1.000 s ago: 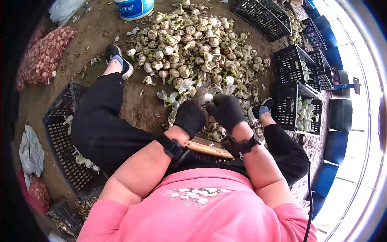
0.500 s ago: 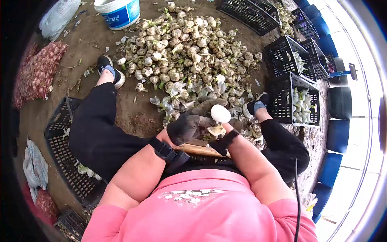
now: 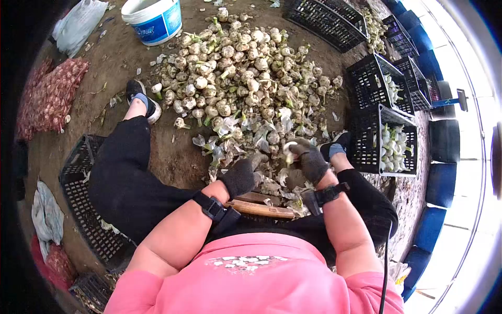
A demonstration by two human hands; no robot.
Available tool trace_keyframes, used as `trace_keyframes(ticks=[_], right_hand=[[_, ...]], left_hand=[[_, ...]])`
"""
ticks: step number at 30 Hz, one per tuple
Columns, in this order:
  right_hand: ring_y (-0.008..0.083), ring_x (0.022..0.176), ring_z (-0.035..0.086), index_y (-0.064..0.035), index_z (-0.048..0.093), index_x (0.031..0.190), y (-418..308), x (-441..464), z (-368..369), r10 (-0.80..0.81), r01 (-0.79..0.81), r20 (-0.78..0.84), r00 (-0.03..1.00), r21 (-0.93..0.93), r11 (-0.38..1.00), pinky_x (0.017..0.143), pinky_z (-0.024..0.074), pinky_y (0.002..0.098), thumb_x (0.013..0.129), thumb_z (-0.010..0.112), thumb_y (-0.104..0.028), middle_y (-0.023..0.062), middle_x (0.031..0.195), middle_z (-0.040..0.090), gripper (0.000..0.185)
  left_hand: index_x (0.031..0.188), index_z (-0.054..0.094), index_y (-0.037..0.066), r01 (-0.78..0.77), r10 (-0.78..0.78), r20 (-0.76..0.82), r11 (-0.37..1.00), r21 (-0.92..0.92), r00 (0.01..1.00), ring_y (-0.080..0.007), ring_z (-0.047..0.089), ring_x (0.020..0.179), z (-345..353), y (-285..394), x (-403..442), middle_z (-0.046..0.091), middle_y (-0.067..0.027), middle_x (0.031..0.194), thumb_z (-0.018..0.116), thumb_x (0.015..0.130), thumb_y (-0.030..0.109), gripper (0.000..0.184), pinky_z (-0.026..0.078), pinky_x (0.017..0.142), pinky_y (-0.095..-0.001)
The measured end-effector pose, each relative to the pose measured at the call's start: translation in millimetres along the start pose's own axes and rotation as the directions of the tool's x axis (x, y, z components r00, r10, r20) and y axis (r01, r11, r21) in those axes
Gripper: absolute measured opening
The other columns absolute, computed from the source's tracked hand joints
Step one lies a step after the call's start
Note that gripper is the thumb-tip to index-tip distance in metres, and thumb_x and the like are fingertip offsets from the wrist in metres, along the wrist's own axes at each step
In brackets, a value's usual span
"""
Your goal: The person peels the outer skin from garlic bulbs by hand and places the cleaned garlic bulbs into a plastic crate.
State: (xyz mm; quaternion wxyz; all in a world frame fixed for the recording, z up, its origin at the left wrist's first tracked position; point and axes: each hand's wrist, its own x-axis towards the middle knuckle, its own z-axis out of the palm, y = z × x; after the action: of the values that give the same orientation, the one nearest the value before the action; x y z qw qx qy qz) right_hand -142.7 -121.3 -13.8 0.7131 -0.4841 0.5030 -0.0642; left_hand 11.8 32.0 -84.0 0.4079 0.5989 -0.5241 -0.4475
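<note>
In the head view we see both forearms reaching forward from the pink sleeves, elbows bent and wrists strapped, with the two gloved hands apart over the near edge of the garlic heap (image 3: 235, 73). Our left hand (image 3: 241, 175) is held low, back upward, its fingers partly bent and pointing ahead beside the loose husks (image 3: 222, 149); we cannot tell whether anything lies within them. Our right hand (image 3: 312, 161) is turned inward, thumb and fingers closed on a pale garlic bulb (image 3: 288, 150), which sits at the fingertips above the husks. Between our forearms and nearer to us lies a wooden piece (image 3: 264, 210), and the black crate (image 3: 364, 138) stands beyond the right foot
</note>
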Motion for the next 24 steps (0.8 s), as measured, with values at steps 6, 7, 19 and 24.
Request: trace_keyframes(ticks=[6, 7, 19, 24], right_hand=[[0.0244, 0.100, 0.058, -0.0041, 0.055, 0.105, -74, 68, -167, -0.833, 0.713, 0.070, 0.549, -0.559, 0.423, 0.092, 0.0470, 0.0366, 0.092, 0.049, -0.031, 0.0138, 0.109, 0.058, 0.031], [0.0253, 0.105, 0.056, -0.0033, 0.053, 0.106, -80, 78, -184, -0.934, 0.514, 0.111, 0.341, -0.853, 0.086, 0.097, 0.0452, 0.0391, 0.092, 0.048, -0.031, 0.0162, 0.113, 0.057, 0.032], [0.0385, 0.127, 0.032, -0.0190, 0.052, 0.126, 138, 136, 161, -0.329, 0.772, 0.778, 0.536, -0.609, -0.181, 0.107, 0.0181, 0.0560, 0.070, 0.063, -0.040, 0.0150, 0.138, 0.039, 0.061], [0.0376, 0.128, 0.032, -0.0186, 0.051, 0.126, 129, 131, 93, -0.222, 0.674, 0.670, 0.708, -0.735, -0.070, 0.106, 0.0200, 0.0555, 0.072, 0.062, -0.031, 0.0143, 0.138, 0.038, 0.057]], left_hand=[[0.109, 0.056, 0.005, 0.054, -0.057, 0.333, 0.998, 0.018, 0.941, -0.0207, 0.058, 0.074, -6, 1, -6, 0.060, -0.0132, 0.083, 0.054, 0.082, 0.016, 0.028, 0.047, 0.068, -0.0300], [0.108, 0.056, 0.004, 0.143, -0.142, 0.418, 0.989, 0.030, 0.897, -0.0209, 0.058, 0.073, -13, 19, -4, 0.061, -0.0127, 0.083, 0.055, 0.083, 0.017, 0.029, 0.047, 0.068, -0.0301], [0.116, 0.054, 0.001, 0.021, 0.186, 0.468, 0.915, -0.402, 0.864, -0.0254, 0.057, 0.104, -29, 27, -10, 0.060, -0.0173, 0.111, 0.055, 0.084, 0.014, 0.035, 0.044, 0.090, -0.0343], [0.116, 0.054, 0.002, 0.081, 0.042, 0.432, 0.961, -0.263, 0.901, -0.0288, 0.057, 0.103, -41, 31, -2, 0.059, -0.0201, 0.108, 0.053, 0.080, 0.011, 0.037, 0.045, 0.088, -0.0373]])
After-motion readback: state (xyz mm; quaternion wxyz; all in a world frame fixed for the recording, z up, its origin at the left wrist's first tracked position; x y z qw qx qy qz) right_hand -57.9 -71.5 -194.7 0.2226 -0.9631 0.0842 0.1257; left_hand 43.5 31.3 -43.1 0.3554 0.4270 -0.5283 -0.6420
